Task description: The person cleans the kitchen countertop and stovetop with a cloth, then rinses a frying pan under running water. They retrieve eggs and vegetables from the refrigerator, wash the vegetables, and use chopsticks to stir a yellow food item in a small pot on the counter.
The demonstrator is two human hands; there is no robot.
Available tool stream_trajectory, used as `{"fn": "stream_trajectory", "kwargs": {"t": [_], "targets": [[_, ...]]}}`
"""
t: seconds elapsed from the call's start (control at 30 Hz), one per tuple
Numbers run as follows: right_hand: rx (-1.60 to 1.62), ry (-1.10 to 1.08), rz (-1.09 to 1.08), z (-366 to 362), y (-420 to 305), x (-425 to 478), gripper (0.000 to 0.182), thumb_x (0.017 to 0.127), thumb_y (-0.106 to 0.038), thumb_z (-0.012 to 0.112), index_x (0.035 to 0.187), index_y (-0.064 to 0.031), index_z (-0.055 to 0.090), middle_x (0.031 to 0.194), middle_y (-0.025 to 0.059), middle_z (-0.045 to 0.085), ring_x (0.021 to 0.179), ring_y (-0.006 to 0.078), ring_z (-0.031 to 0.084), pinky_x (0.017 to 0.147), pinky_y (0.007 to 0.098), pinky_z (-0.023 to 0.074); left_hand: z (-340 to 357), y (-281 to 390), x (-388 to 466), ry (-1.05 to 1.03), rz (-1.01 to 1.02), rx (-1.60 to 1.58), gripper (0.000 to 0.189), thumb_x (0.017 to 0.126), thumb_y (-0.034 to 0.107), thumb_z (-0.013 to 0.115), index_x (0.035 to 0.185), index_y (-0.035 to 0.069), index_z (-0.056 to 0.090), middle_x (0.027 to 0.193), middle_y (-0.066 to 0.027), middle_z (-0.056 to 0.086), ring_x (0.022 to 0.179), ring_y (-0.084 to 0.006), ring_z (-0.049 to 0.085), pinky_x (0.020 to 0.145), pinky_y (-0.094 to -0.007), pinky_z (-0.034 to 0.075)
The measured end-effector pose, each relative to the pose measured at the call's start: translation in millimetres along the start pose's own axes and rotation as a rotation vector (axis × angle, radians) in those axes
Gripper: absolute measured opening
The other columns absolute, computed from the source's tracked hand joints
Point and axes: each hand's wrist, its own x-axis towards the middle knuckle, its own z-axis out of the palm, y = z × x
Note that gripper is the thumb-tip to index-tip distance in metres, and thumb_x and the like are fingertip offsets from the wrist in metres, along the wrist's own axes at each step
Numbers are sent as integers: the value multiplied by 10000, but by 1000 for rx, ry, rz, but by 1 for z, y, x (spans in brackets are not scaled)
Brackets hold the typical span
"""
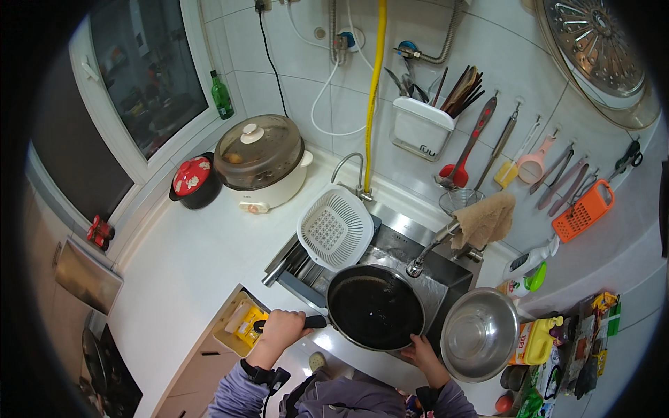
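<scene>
A dark frying pan [375, 308] is held level over the front of the stainless-steel sink [454, 277], with a wet sheen on its inside. My left hand [282, 329] is closed around the pan's black handle. At the pan's near right edge, the fingers of my right hand [422, 355] grip the rim. Just above the pan's far right side hangs the faucet's spray head [414, 267]. A white plastic colander [335, 228] rests over the sink's left part, close to the pan's far edge. To the right of my right hand sits a metal bowl [480, 334].
An electric pot [261, 162] and a small red-lidded pot [193, 180] stand at the back left. A brown cloth [483, 219] drapes over the faucet. Bottles, including a yellow jug [541, 342], crowd the right. An open drawer [230, 334] lies below my left hand.
</scene>
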Motion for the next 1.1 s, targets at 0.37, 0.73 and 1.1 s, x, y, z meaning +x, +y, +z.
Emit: {"fn": "stream_trajectory", "kwargs": {"t": [0.37,0.73,1.1], "targets": [[10,-21,-10,0,-1,-3,485,923,-261,541,1304,-37,340,1129,136,511,869,285,612,759,424,522,8,3,-9,36,-34,-35,459,782,521,615,784,62,620,673,-80,649,623,-271,650,566,-377,506],[-26,-10,-88,7,-10,-19,504,917,-302,556,1294,-28,363,1156,141,541,951,278,612,735,388,542,48,7,-48,172,-125,-169,419,788,493,626,777,75,595,685,-88,628,635,-288,634,573,-397,503],[-16,-36,-181,15,-35,-24,598,898,-367,578,1333,-8,378,1270,125,517,1115,248,543,881,396,482,90,14,-69,287,-211,-353,342,767,445,666,776,109,601,678,-89,616,636,-304,615,568,-409,483]]}}
